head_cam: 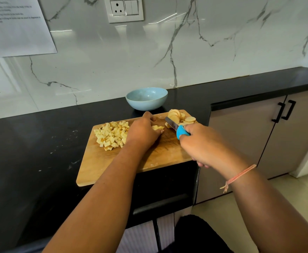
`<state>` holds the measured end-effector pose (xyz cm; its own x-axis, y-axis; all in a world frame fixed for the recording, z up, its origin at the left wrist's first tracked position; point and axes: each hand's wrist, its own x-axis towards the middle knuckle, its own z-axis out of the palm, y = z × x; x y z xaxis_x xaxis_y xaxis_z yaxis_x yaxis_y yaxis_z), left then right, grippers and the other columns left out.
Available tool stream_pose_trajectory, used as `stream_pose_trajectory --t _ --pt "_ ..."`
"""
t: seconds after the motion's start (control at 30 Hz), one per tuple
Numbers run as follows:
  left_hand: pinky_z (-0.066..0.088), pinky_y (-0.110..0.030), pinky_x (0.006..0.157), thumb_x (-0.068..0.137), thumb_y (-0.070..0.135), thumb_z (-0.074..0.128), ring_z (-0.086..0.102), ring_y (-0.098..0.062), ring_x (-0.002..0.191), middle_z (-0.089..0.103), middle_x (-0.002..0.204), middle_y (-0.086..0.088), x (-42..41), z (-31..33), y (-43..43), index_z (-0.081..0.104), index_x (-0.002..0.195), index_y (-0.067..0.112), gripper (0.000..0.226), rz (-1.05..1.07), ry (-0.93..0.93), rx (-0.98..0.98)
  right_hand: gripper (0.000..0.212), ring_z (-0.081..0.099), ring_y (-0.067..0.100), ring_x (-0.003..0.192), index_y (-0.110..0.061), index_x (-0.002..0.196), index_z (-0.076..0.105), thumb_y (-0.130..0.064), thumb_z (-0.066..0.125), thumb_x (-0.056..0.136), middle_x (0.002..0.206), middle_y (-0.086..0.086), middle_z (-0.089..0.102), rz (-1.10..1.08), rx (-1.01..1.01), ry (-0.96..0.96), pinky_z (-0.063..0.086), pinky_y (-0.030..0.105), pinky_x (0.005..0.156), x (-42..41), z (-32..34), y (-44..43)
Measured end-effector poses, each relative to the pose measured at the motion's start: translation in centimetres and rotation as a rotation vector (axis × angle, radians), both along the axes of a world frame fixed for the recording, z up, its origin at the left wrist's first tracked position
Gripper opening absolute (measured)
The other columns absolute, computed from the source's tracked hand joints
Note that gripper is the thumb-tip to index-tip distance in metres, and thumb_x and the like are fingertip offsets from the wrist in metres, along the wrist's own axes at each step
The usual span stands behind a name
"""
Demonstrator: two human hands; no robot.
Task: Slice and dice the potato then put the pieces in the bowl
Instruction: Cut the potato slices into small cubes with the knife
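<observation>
- Left hand (pixel 143 131) curls over potato piece (pixel 157 127) mid cutting board (pixel 113 170), fingertips pinning it.
- Right hand (pixel 199 145) clenches knife (pixel 173 126); blade lies just right of that piece, pointing away-left.
- Slices (pixel 178 116) beyond blade; diced pile (pixel 111 136) left; bowl (pixel 146 98) behind board.

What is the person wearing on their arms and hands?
No gloves or sleeves show: the left hand and right hand are bare, forearms too. The right wrist has a thin orange-pink thread bracelet, knotted, with short loose ends.
</observation>
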<state>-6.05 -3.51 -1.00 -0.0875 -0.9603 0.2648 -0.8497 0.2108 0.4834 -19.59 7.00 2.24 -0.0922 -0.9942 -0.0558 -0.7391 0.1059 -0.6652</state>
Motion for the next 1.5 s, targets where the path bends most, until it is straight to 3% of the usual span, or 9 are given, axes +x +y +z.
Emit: stream_pose_trajectory --t 0.17,0.4,0.53,0.77,0.93,1.13,1.27,1.4,1.5 --pt "0.049 -0.028 0.084 0.087 0.034 0.067 0.059 -0.017 0.107 0.064 0.119 0.0 0.0 0.0 -0.1 0.057 0.125 0.018 0.042 0.02 -0.052 -0.002 0.035 0.054 0.017 0.052 -0.014 0.128 0.044 -0.023 0.041 0.094 0.072 0.007 0.054 0.003 0.022 0.048 0.05 0.03 0.053 0.5 -0.6 -0.3" --pt "0.046 -0.024 0.069 0.089 0.034 0.064 0.057 -0.013 0.081 0.067 0.093 -0.001 0.0 0.4 -0.2 0.069 0.099 0.015 0.022 0.042 -0.171 0.05 0.041 0.051 0.014 0.054 -0.02 0.135 0.041 -0.023 0.04 0.095 0.081 0.005 0.054 0.076 0.013 0.086 0.042 0.024 0.046 1.1 -0.9 -0.1" --pt "0.05 -0.025 0.076 0.09 0.031 0.064 0.059 -0.015 0.085 0.066 0.094 -0.002 0.1 0.5 -0.2 0.07 0.103 0.014 0.022 0.037 -0.156 0.05 0.039 0.049 0.012 0.059 -0.019 0.135 0.042 -0.025 0.039 0.096 0.079 0.001 0.051 0.081 -0.009 0.101 0.042 0.024 0.052 1.3 -0.9 -0.3" --pt "0.042 -0.022 0.067 0.093 0.029 0.06 0.053 -0.012 0.076 0.063 0.087 -0.002 0.3 0.6 -0.1 0.07 0.101 0.012 0.021 0.039 -0.153 0.074 0.041 0.053 0.014 0.076 -0.023 0.139 0.041 -0.03 0.037 0.099 0.089 -0.005 0.051 0.053 -0.121 0.176 0.053 0.032 0.072 1.6 -0.9 -0.7" --pt "0.046 -0.023 0.08 0.095 0.027 0.057 0.061 -0.017 0.098 0.068 0.11 -0.004 0.0 0.9 0.1 0.067 0.118 0.015 0.028 0.036 -0.144 0.092 0.04 0.049 0.012 0.069 -0.022 0.139 0.04 -0.03 0.037 0.1 0.089 -0.004 0.052 0.074 -0.062 0.188 0.044 0.026 0.062 2.3 -1.4 -1.1" --pt "0.044 -0.028 0.099 0.096 0.025 0.056 0.057 -0.018 0.115 0.064 0.125 -0.003 0.2 1.3 0.4 0.062 0.126 0.015 0.033 0.007 -0.178 0.103 0.025 0.051 0.015 0.067 -0.02 0.118 0.048 -0.026 0.04 0.095 0.077 -0.002 0.047 0.067 -0.004 0.211 0.051 0.033 0.072 3.4 -0.2 -1.9" --pt "0.046 -0.027 0.096 0.095 0.022 0.057 0.06 -0.017 0.11 0.066 0.12 -0.003 0.2 1.0 0.3 0.065 0.123 0.015 0.03 0.027 -0.139 0.092 0.026 0.046 0.015 0.065 -0.016 0.117 0.049 -0.025 0.041 0.094 0.074 -0.001 0.045 0.078 0.017 0.202 0.047 0.032 0.072 3.6 0.2 -3.0" --pt "0.048 -0.028 0.094 0.094 0.022 0.058 0.06 -0.018 0.109 0.067 0.118 -0.003 0.0 0.8 0.3 0.067 0.12 0.014 0.028 0.062 -0.088 0.096 0.031 0.054 0.018 0.079 -0.016 0.124 0.048 -0.025 0.04 0.095 0.077 -0.003 0.046 0.11 0.011 0.237 0.046 0.03 0.069 3.3 -0.1 -2.3" --pt "0.049 -0.029 0.094 0.095 0.023 0.058 0.06 -0.018 0.107 0.068 0.115 -0.003 -0.1 0.8 0.3 0.069 0.116 0.013 0.026 0.068 -0.06 0.098 0.035 0.052 0.016 0.07 -0.019 0.13 0.045 -0.025 0.039 0.096 0.079 -0.003 0.047 0.125 0.022 0.249 0.05 0.032 0.069 3.0 -0.3 -1.1"
